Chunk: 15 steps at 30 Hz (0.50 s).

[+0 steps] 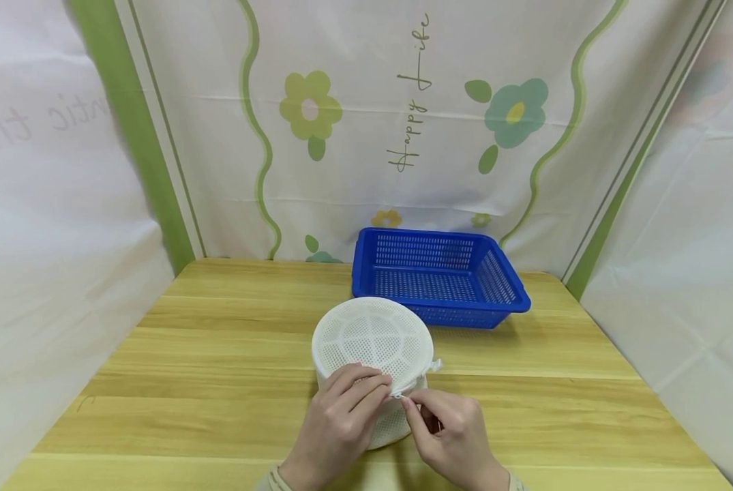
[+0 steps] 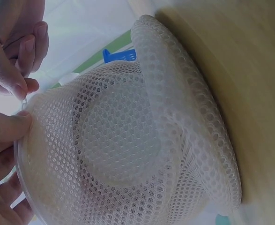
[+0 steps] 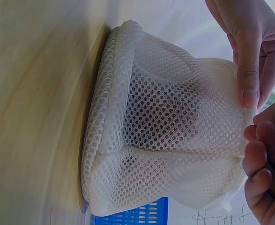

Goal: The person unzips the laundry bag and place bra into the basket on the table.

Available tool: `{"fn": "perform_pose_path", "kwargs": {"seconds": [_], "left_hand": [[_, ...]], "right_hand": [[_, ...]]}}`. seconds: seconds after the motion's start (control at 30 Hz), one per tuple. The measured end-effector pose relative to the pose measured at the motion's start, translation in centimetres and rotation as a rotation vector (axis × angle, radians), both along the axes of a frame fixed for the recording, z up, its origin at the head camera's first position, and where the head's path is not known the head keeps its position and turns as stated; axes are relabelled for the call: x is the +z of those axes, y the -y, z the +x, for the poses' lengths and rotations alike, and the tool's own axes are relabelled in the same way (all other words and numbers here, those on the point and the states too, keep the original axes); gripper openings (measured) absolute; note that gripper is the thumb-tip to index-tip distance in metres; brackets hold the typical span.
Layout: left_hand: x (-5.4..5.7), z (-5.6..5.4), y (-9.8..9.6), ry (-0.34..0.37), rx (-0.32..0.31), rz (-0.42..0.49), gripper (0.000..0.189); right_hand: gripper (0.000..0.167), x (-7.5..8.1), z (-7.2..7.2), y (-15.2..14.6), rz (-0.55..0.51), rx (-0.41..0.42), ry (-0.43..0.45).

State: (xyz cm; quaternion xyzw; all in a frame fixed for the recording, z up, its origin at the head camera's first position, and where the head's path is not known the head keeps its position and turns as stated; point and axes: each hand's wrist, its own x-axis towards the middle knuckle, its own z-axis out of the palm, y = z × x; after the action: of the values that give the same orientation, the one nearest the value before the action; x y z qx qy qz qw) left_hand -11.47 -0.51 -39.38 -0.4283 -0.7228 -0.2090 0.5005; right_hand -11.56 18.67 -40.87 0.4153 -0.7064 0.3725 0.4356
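Note:
A round white mesh laundry bag (image 1: 372, 333) stands upright on the table, its flat lid facing up. My left hand (image 1: 344, 414) grips the near edge of the lid, fingers over the top and thumb against the side below, as the left wrist view shows. Just right of those fingers, my right hand (image 1: 455, 433) pinches the small white zipper pull (image 1: 398, 395) between thumb and index finger. A white loop (image 1: 436, 365) sticks out at the bag's right side. Through the mesh wall (image 3: 160, 112), darker shading shows, and the side sags in folds near the base.
Behind the bag and to the right, a blue plastic basket (image 1: 446, 303) with slotted walls sits on the wooden table (image 1: 206, 382). Its front wall is close to the bag. Printed curtains (image 1: 354, 157) hang behind the table and on both sides.

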Motion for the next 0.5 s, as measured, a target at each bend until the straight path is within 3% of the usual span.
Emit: {"fn": "perform_pose_path", "kwargs": {"seconds": [0.5], "left_hand": [[0.17, 0.09, -0.07, -0.011, -0.003, 0.008, 0.027]], "right_hand": [[0.012, -0.14, -0.04, -0.38, -0.025, -0.012, 0.035]]}}
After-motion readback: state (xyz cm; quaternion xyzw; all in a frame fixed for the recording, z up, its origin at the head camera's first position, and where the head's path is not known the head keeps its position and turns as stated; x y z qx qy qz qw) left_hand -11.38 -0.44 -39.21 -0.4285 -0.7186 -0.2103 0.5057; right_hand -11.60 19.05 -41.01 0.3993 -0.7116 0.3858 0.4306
